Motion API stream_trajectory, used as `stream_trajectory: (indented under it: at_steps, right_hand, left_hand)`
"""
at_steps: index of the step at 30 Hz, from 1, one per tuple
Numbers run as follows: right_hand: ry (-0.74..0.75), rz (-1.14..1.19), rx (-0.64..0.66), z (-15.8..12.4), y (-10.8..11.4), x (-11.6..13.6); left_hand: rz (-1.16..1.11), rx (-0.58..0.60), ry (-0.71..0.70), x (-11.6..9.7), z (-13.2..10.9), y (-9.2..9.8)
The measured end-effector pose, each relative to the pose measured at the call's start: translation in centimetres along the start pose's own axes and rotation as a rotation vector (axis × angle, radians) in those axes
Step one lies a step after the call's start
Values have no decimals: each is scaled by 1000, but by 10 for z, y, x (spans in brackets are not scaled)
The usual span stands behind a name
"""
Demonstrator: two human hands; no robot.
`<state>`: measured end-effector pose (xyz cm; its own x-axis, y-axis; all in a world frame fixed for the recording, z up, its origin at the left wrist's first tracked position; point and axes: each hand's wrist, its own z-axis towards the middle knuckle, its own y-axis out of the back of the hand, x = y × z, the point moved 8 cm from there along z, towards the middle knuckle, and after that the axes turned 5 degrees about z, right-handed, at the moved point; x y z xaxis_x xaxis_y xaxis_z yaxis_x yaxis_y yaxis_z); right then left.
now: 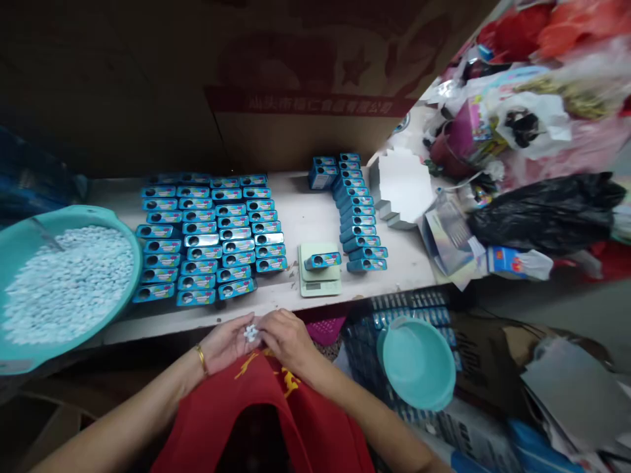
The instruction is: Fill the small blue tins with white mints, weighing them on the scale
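My left hand (227, 343), with a gold bracelet at the wrist, is cupped palm up around a few small white candy tablets (251, 333). My right hand (288, 336) meets it from the right, its fingers curled and pressed together at the tablets; what lies between the fingertips is hidden. Just beyond the hands, on the table, a pale green scale (320, 289) carries one small blue box (322, 260). At the left a teal basin (123, 226) holds a heap of similar white tablets, with a scoop (46, 233) stuck in them.
Rows of blue boxes (200, 251) with dark round openings cover the table's left middle; another column (358, 220) stands right of the scale. White cartons (404, 184) are stacked beyond it. A large cardboard box (305, 135) walls the back. Lower right is a teal bowl (419, 361).
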<state>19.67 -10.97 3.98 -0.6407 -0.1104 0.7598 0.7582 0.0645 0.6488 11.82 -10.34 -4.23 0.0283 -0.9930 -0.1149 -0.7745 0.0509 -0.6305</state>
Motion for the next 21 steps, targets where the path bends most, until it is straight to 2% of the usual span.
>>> stream_trajectory:
  at_steps: [4,8,13,16,18,19,21]
  right_hand:
    - [17,-81,14,-7,-20,17]
    - [71,-133,37,-1,-38,33]
    - [174,-138,92,6,-40,39]
    - [215,-70,97,5,-26,38]
    - [206,37,49,0,-8,30]
    - [170,98,-14,-4,6,20]
    - [11,199,-221,-17,41,-15]
  left_hand:
    - [104,40,12,5,-16,9]
    - [114,13,-38,2,-28,21]
    - [83,-27,-96,-1,-32,28]
    - [39,-17,-98,3,-27,14]
    - [21,-39,-131,5,-21,4]
    - [24,-65,-160,4,-19,0]
    - [45,-132,-246,-7,-20,-3]
